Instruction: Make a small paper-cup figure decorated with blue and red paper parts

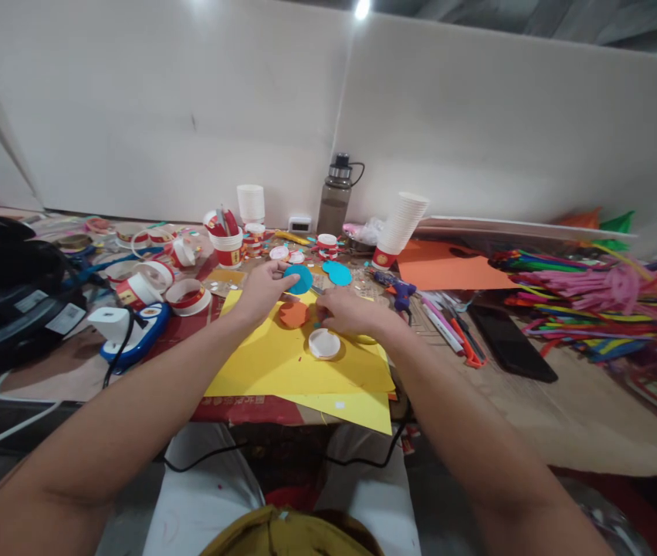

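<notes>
My left hand (262, 292) pinches the left edge of a round blue piece (298, 279), held above the yellow sheets (252, 371). Close to its right edge, my right hand (341, 309) is closed around a tool of which only a thin dark part shows between the hand and the blue piece. Below the blue piece lies an orange disc (293, 314) with an uneven edge. A shallow white paper cup piece (324, 344) rests on the yellow sheets, nearer to me. Another blue cutout (337, 272) lies just beyond my right hand.
Cut cup rings (187, 296) and a blue power strip (141, 340) are at the left. Behind stand a bottle (335, 197) and stacked cups (403, 224). A glue gun (402, 295), pens (442, 324), a phone (512, 342) and colourful pipe cleaners (600, 289) lie at the right.
</notes>
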A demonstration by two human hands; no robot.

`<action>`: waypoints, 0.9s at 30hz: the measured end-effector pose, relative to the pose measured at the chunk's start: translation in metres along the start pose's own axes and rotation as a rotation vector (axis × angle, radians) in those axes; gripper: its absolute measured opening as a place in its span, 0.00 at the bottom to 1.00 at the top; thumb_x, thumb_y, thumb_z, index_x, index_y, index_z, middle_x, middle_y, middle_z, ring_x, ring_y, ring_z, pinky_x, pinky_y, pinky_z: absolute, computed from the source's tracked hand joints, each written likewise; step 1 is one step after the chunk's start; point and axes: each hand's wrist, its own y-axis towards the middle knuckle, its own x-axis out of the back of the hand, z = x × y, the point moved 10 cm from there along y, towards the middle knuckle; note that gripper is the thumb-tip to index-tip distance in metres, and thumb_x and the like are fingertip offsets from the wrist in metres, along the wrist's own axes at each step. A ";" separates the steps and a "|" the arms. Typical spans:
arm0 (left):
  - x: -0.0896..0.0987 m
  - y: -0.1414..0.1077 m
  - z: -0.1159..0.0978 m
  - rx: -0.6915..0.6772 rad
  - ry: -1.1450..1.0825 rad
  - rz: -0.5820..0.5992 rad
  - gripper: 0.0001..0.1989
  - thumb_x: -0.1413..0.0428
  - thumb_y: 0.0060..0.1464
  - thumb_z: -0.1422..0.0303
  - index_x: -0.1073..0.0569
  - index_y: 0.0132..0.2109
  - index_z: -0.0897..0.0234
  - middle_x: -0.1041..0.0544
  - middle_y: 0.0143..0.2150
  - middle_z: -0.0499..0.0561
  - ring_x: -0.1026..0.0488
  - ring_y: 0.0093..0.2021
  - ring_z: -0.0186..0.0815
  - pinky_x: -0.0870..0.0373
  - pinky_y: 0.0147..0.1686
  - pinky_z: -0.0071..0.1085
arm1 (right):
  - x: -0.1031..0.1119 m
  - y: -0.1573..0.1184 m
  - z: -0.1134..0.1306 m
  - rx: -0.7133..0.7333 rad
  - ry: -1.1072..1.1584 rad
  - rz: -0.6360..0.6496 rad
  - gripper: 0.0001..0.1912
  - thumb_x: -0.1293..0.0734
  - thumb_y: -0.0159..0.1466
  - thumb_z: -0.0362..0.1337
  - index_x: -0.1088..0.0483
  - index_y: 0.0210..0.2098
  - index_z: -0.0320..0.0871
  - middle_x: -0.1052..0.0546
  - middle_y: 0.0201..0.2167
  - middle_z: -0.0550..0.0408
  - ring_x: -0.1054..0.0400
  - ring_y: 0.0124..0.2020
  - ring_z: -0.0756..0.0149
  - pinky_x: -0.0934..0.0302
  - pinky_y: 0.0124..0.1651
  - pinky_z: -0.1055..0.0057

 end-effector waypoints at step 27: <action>-0.015 -0.010 0.011 0.054 0.018 0.074 0.19 0.33 0.40 0.63 0.27 0.38 0.68 0.23 0.31 0.50 0.27 0.27 0.31 0.28 0.20 0.24 | 0.038 -0.022 -0.047 -0.071 1.290 -0.559 0.13 0.29 0.52 0.42 0.33 0.31 0.43 0.30 0.23 0.62 0.39 0.23 0.74 0.44 0.28 0.74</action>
